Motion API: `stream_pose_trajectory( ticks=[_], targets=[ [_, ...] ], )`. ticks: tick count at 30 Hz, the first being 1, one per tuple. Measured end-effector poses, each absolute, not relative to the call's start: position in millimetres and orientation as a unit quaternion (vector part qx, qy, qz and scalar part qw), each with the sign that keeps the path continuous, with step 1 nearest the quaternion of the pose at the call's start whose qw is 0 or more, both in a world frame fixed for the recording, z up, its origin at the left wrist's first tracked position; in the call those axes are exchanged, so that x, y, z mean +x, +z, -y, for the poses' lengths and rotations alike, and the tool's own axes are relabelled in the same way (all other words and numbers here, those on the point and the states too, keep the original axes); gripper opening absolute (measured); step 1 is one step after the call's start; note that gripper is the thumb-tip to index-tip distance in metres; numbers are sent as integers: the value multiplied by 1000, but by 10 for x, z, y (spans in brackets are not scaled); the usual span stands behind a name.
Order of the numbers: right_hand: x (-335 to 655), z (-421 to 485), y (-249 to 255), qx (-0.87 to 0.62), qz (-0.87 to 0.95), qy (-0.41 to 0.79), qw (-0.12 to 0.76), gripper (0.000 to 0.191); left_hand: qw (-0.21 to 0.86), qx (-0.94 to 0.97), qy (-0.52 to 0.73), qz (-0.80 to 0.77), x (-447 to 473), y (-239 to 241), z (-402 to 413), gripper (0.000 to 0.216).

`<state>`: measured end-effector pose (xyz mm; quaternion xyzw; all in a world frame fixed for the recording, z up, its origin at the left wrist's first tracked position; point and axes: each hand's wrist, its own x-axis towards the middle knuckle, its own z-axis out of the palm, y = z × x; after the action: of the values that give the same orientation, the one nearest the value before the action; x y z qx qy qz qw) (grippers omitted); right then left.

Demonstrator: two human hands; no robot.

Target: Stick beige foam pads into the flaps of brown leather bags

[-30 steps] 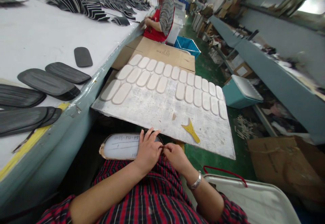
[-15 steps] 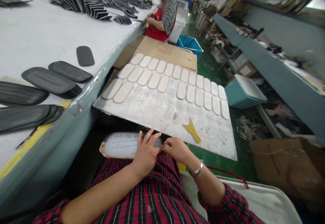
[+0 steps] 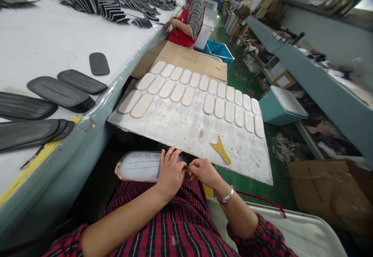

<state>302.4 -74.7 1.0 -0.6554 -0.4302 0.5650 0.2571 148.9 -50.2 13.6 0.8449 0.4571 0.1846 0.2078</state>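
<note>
A long oval panel (image 3: 140, 167) lies across my lap, with a whitish translucent face, handwriting and drawn lines on it, and a brown rim along its border. My left hand (image 3: 171, 173) lies over its right part, some fingers stretched across the face, thumb and forefinger closing at the right end. Beside it, my right hand (image 3: 202, 171) pinches the rim at that same end. The fingertips of both hands nearly meet there, and they hide this end of the panel. At the left end the brown rim looks bunched.
Ahead is a board (image 3: 175, 123) bearing rows of pale oval pieces (image 3: 189, 96) and a yellow forked tool (image 3: 220, 150). Dark oval pieces (image 3: 58, 92) lie on the white table (image 3: 43, 51) at left. A co-worker in a red apron (image 3: 183, 28) is beyond. A cardboard box (image 3: 323, 187) stands right.
My left forefinger and thumb have drawn in toward the panel's right end. My right hand stays pinched at the rim, shifted only slightly. The panel keeps its place on my lap.
</note>
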Motion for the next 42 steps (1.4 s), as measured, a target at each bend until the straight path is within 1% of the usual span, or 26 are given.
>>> stream_pose_trajectory(
  ticks=[4, 8, 16, 18, 22, 24, 29, 34, 38, 42],
  targets=[
    [3032, 755, -7, -657, 445, 552, 255, 13, 206, 848, 181, -453, 1516, 113, 491, 17],
    [3033, 761, 0, -660, 445, 550, 251, 12, 201, 862, 171, -432, 1546, 88, 484, 12],
    [3022, 750, 33, -658, 427, 564, 259, 13, 179, 878, 216, -387, 1463, 122, 667, 13],
    [3026, 741, 48, -660, 422, 569, 250, 13, 181, 879, 194, -395, 1419, 169, 678, 15],
    [3029, 728, 64, -659, 414, 582, 236, 12, 186, 879, 93, -429, 1360, 238, 603, 23],
    [3029, 725, 63, -654, 414, 587, 236, 12, 193, 880, 67, -429, 1369, 242, 557, 25],
    [3033, 722, 55, -655, 420, 584, 231, 11, 230, 879, 44, -416, 1479, 200, 512, 26],
    [3042, 710, 55, -658, 441, 572, 213, 10, 221, 880, 42, -418, 1542, 165, 524, 20],
    [3048, 692, 60, -659, 440, 576, 203, 10, 226, 889, 30, -397, 1507, 176, 599, 20],
    [3055, 635, 119, -662, 434, 591, 156, 14, 226, 905, -4, -360, 1455, 253, 693, 21]
  ],
)
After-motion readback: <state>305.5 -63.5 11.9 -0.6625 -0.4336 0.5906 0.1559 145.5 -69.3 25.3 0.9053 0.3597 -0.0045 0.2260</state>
